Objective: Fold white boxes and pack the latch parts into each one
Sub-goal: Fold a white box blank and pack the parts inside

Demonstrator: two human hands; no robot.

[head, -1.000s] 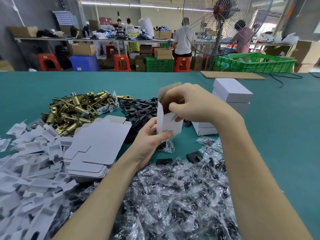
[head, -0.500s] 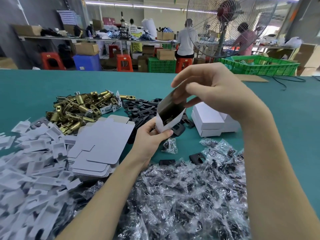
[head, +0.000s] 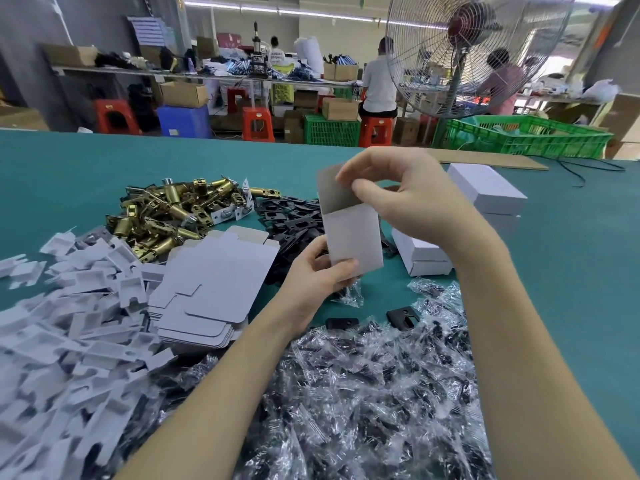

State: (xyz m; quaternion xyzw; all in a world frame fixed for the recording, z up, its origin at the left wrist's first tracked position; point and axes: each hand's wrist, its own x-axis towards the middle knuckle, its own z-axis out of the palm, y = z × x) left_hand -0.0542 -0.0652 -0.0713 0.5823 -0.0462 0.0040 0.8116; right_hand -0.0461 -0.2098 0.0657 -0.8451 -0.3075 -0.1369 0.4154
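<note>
While the left hand (head: 311,275) grips its lower corner, the white box (head: 353,237) stands upright above the green counter (head: 571,271), plain matte card with its top flap (head: 334,188) raised. The right hand (head: 412,199) pinches that flap between curled fingers (head: 372,192). Brass latches (head: 169,213) lie piled behind flat box blanks (head: 211,282).

A large pedestal fan (head: 474,53) stands beyond the green worktop (head: 104,168). Left of the fan: red stools (head: 258,123), a blue bin (head: 183,121), cardboard cartons (head: 183,93) and a long cluttered bench (head: 207,76). Right of it: a green crate (head: 526,136). Strip lights (head: 277,8) run overhead; grey wall (head: 52,29) far left.
</note>
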